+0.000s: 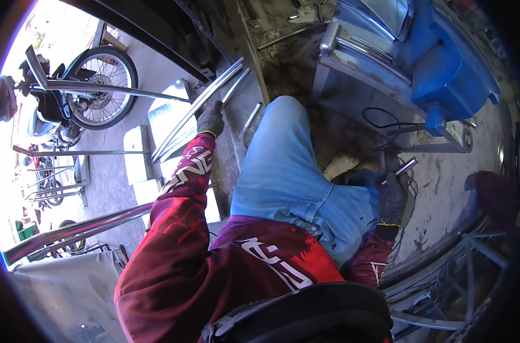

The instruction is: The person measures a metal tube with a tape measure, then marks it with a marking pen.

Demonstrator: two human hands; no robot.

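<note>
My left hand (211, 118), in a dark grey knit glove, reaches out over the floor. Its fingers close at the near end of a short shiny metal tube (236, 87); the exact grip is partly hidden. Beside that hand lie long metal tubes (182, 124), bundled at a slant. Another short tube (250, 118) rests by my left knee. My right hand (392, 197), also gloved, is closed around a short metal tube (407, 166) whose bright end sticks out past the fingers, near my other leg.
A blue machine (448, 74) on a metal stand (363, 71) is at the upper right, with metal tubes on it and a black cable (380, 117) below. Pale sheets (137, 154) lie on the floor at left. Bent metal bars (117, 90) extend toward a parked motorcycle (100, 86).
</note>
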